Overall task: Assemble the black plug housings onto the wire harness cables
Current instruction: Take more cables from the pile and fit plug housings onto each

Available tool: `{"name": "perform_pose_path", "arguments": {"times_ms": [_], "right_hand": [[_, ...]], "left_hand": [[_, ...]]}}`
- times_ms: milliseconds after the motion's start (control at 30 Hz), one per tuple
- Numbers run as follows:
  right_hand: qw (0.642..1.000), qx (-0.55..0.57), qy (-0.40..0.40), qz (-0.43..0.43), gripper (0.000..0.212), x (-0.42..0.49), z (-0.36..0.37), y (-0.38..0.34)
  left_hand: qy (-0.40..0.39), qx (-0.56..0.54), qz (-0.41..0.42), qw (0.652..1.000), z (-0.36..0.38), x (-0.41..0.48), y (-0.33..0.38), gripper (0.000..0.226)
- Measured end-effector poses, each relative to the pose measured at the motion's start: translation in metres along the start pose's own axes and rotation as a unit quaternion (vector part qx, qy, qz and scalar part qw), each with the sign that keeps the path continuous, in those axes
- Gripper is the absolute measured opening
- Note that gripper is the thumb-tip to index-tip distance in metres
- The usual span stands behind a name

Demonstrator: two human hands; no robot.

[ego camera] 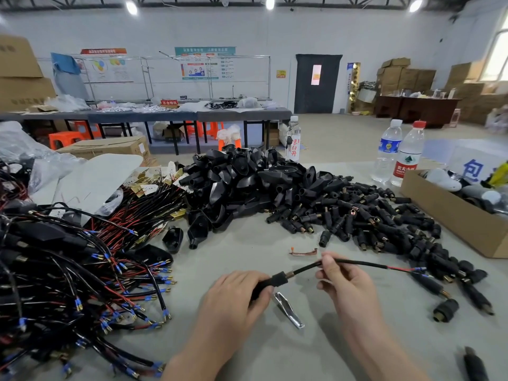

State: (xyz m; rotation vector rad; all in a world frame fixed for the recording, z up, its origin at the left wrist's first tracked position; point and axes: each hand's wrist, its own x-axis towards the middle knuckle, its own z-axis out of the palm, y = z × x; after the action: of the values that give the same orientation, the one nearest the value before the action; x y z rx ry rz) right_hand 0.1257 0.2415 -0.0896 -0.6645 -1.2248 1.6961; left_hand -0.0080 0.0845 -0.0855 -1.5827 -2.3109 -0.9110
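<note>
My left hand (233, 301) grips a black cylindrical plug (270, 283) with a metal collar at its tip. A black sheathed cable (357, 263) runs out of that collar to the right, ending in red and black wires with blue terminals. My right hand (343, 284) pinches this cable just right of the plug. Behind lies a heap of black plug housings (242, 185), and to its right a spread of small black connectors (357, 213). A tangle of wire harness cables (82, 270) fills the left side.
A metal tool (288, 310) lies on the grey table between my hands. A small copper clip (303, 253) sits just beyond. A cardboard box (453, 221) stands at the right, with two water bottles (398, 155) behind it. Another bottle (293, 138) stands behind the housings.
</note>
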Motion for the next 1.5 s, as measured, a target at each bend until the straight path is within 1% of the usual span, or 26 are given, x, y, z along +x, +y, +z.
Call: {"name": "perform_pose_path", "arguments": {"times_ms": [133, 200, 233, 267, 333, 367, 400, 433, 467, 567, 667, 733, 833, 900, 1000, 1067, 1167, 1333, 1500], "right_hand": [[0.993, 0.030, 0.103, -0.054, 0.016, 0.010, -0.013, -0.013], [0.989, 0.032, 0.129, -0.071, 0.017, 0.010, -0.017, -0.019], [0.990, 0.042, 0.118, -0.066, 0.019, 0.008, -0.016, -0.019], [0.993, 0.050, 0.090, -0.053, 0.024, 0.006, -0.013, -0.018], [1.000, 0.024, 0.015, -0.012, 0.031, -0.002, -0.003, -0.011], [1.000, -0.014, -0.028, 0.003, 0.028, -0.007, 0.003, -0.007], [0.996, -0.057, -0.065, 0.007, 0.020, -0.012, 0.008, -0.002], [0.992, -0.091, -0.091, 0.004, 0.009, -0.017, 0.014, 0.002], [0.989, -0.109, -0.104, -0.003, 0.004, -0.020, 0.017, 0.004], [0.988, -0.122, -0.095, -0.026, 0.010, -0.020, 0.019, 0.005], [0.992, -0.111, -0.063, -0.021, 0.008, -0.017, 0.017, 0.004], [0.992, -0.115, -0.043, -0.016, 0.006, -0.016, 0.016, 0.003], [0.991, -0.126, -0.027, -0.019, 0.006, -0.017, 0.015, 0.001], [0.991, -0.127, -0.025, -0.019, 0.007, -0.017, 0.014, -0.002], [0.994, -0.096, -0.049, -0.001, 0.013, -0.020, 0.016, -0.005], [0.994, -0.070, -0.079, 0.027, 0.016, -0.023, 0.018, -0.007], [0.988, -0.073, -0.126, 0.059, 0.016, -0.026, 0.020, -0.007], [0.982, -0.079, -0.160, 0.064, 0.020, -0.028, 0.018, -0.007], [0.976, -0.079, -0.191, 0.060, 0.027, -0.030, 0.019, -0.008]], "left_hand": [[0.000, -0.013, -0.004, 1.000, 0.000, 0.000, -0.004, 0.020], [-0.007, -0.016, -0.002, 1.000, 0.001, 0.000, -0.004, 0.030], [-0.010, -0.015, 0.001, 1.000, 0.001, 0.000, -0.004, 0.036], [-0.009, -0.017, 0.002, 1.000, 0.002, 0.000, -0.004, 0.040], [-0.006, -0.025, 0.000, 1.000, 0.003, 0.000, -0.003, 0.040], [-0.006, -0.027, 0.000, 1.000, 0.002, 0.000, -0.003, 0.039], [-0.004, -0.027, 0.002, 1.000, 0.002, -0.001, -0.003, 0.038], [-0.003, -0.027, 0.006, 1.000, 0.002, -0.001, -0.003, 0.037], [-0.002, -0.030, 0.007, 1.000, 0.002, -0.001, -0.004, 0.036], [-0.010, -0.047, -0.003, 0.999, 0.001, 0.000, -0.005, 0.035], [-0.043, -0.026, 0.007, 0.999, 0.004, 0.000, -0.007, 0.040], [-0.057, -0.014, 0.005, 0.998, 0.006, -0.001, -0.009, 0.036], [-0.059, -0.028, -0.013, 0.998, 0.008, 0.000, -0.012, 0.030], [-0.055, -0.024, -0.013, 0.998, 0.009, 0.000, -0.011, 0.032], [-0.043, -0.052, -0.050, 0.996, 0.010, -0.001, -0.012, 0.039], [-0.036, -0.068, -0.068, 0.995, 0.009, -0.001, -0.012, 0.034], [-0.038, -0.072, -0.074, 0.994, 0.008, -0.001, -0.010, 0.027], [-0.037, -0.089, -0.092, 0.991, 0.009, -0.002, -0.013, 0.030], [-0.027, -0.091, -0.088, 0.992, 0.009, -0.003, -0.012, 0.029]]}}
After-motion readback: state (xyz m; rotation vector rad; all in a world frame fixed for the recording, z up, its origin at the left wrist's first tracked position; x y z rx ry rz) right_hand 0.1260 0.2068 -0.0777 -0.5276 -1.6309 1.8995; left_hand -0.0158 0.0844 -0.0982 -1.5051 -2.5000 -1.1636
